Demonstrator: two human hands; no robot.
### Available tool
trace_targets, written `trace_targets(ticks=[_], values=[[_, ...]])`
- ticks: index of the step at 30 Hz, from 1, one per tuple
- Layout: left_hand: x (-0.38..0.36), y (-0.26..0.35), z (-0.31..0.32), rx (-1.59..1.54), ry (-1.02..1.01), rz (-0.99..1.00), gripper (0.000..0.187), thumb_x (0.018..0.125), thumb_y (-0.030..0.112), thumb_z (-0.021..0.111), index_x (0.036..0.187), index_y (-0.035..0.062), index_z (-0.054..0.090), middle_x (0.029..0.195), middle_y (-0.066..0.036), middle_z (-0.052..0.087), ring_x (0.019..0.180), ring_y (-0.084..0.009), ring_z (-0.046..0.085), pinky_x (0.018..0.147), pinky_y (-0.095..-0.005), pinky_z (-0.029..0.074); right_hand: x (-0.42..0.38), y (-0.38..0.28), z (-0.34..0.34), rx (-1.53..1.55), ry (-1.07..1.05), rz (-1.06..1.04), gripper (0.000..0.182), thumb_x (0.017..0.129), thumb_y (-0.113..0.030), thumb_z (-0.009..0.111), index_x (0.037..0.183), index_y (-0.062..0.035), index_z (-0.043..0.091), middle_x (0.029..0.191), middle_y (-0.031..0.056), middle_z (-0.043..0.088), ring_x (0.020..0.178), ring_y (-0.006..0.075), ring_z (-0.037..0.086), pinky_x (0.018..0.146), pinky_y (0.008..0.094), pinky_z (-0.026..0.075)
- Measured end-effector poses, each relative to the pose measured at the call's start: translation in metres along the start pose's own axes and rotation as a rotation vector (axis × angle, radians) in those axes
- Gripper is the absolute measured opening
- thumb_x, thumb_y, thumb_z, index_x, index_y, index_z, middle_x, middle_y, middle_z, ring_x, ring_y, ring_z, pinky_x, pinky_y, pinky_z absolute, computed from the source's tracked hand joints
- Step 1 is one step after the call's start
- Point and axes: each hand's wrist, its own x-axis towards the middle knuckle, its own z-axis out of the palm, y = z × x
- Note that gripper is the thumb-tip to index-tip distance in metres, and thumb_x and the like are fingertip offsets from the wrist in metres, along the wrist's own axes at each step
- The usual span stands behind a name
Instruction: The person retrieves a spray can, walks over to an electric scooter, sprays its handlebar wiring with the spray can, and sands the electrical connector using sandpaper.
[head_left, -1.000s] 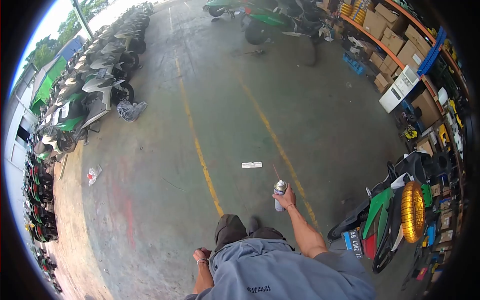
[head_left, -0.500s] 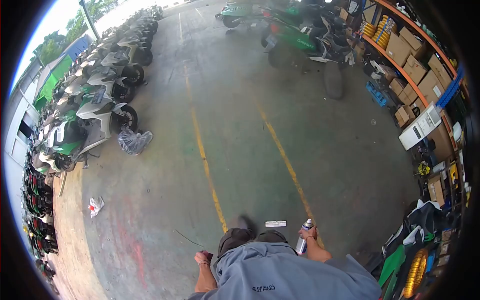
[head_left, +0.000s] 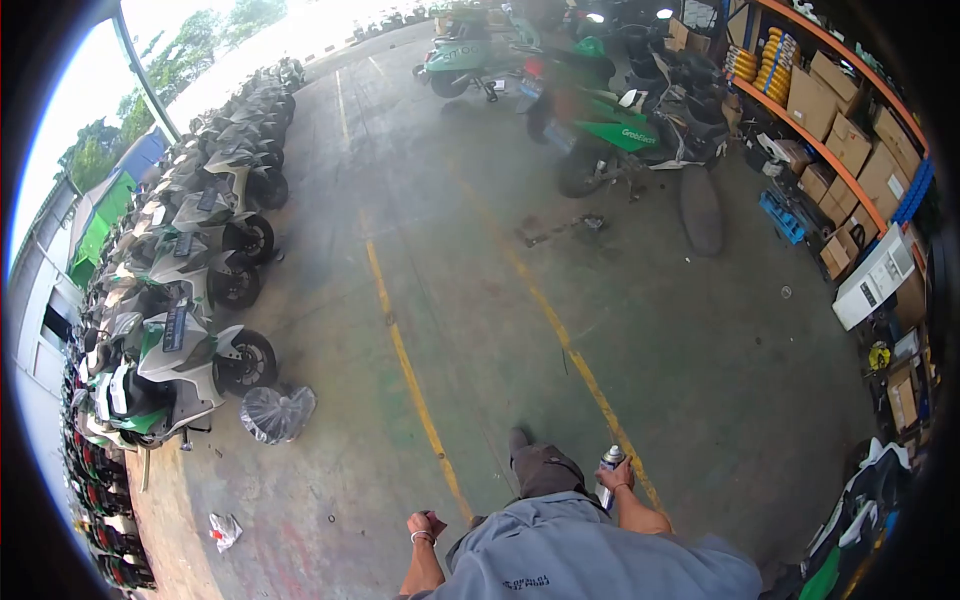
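Note:
My right hand (head_left: 622,474) is wrapped round a spray can (head_left: 612,457) with a pale top, held nearly upright beside my right thigh. Part of the can is covered by my fingers. My left hand (head_left: 422,524) hangs low on the other side, its fingers curled closed. A small dark reddish thing shows at these fingers, too small to name. Both hands are above the concrete floor, near two yellow painted lines (head_left: 405,365).
Parked scooters (head_left: 195,345) line the left side, with a plastic-wrapped bundle (head_left: 278,414) beside the nearest. Ahead to the right stands a green scooter (head_left: 625,133), with a loose seat (head_left: 702,210) on the floor. Shelves with cardboard boxes (head_left: 848,145) run along the right.
I have walked forward: the scooters and loose seat appear closer, and the white strip on the floor is out of sight. The spray can stays in my right hand.

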Motion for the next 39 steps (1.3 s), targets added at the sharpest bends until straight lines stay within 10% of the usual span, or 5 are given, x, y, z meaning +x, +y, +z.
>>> trace_targets(ticks=[6, 10, 17, 32, 39], values=[[0.024, 0.154, 0.095, -0.089, 0.078, 0.080, 0.029, 0.079, 0.007, 0.047, 0.080, -0.0075, 0.072, 0.062, -0.010, 0.057, 0.055, -0.0256, 0.059, 0.049, -0.0420, 0.053, 0.201, -0.335, -0.016, 0.774, 0.072, -0.173, 0.069, 0.063, -0.025, 0.084, 0.119, -0.0033, 0.049, 0.106, 0.0152, 0.067, 0.098, 0.0289, 0.068, 0.087, 0.0427, 0.054], [0.089, 0.229, 0.168, -0.184, 0.062, 0.041, 0.035, 0.077, 0.008, 0.041, 0.079, -0.0083, 0.072, 0.067, -0.013, 0.060, 0.057, -0.0275, 0.060, 0.050, -0.0403, 0.052, 0.162, -0.561, -0.121, 1.292, -0.512, -0.293, 0.026, 0.076, -0.018, 0.071, 0.100, -0.0131, 0.063, 0.095, 0.0032, 0.068, 0.089, 0.0179, 0.066, 0.076, 0.0380, 0.053], [0.236, 0.376, 0.284, -0.053, 0.061, -0.037, 0.031, 0.077, 0.006, 0.045, 0.081, -0.0102, 0.071, 0.070, -0.016, 0.063, 0.056, -0.0269, 0.059, 0.052, -0.0380, 0.051, 0.250, -0.803, -0.128, 1.632, -0.817, -0.603, 0.035, 0.082, -0.012, 0.066, 0.116, -0.0092, 0.060, 0.108, 0.0042, 0.066, 0.103, 0.0194, 0.063, 0.087, 0.0390, 0.051], [0.446, 0.905, 0.680, 0.143, -0.311, 0.382, 0.031, 0.075, 0.007, 0.043, 0.089, -0.0045, 0.069, 0.065, -0.012, 0.063, 0.051, -0.0206, 0.057, 0.048, -0.0377, 0.052, 0.502, -1.141, -0.170, 1.501, 0.009, -0.620, 0.052, 0.091, -0.024, 0.062, 0.138, -0.0073, 0.047, 0.115, 0.0081, 0.063, 0.102, 0.0218, 0.064, 0.093, 0.0374, 0.051], [0.546, 0.943, 0.752, 0.221, -0.152, -0.207, 0.029, 0.089, 0.012, 0.054, 0.103, -0.0082, 0.070, 0.086, -0.023, 0.071, 0.073, -0.0305, 0.071, 0.061, -0.0432, 0.058, 0.598, -1.361, -0.205, 1.327, -0.046, -0.764, 0.067, 0.085, -0.017, 0.065, 0.146, -0.0033, 0.039, 0.127, 0.0099, 0.055, 0.110, 0.0187, 0.057, 0.095, 0.0308, 0.047]])
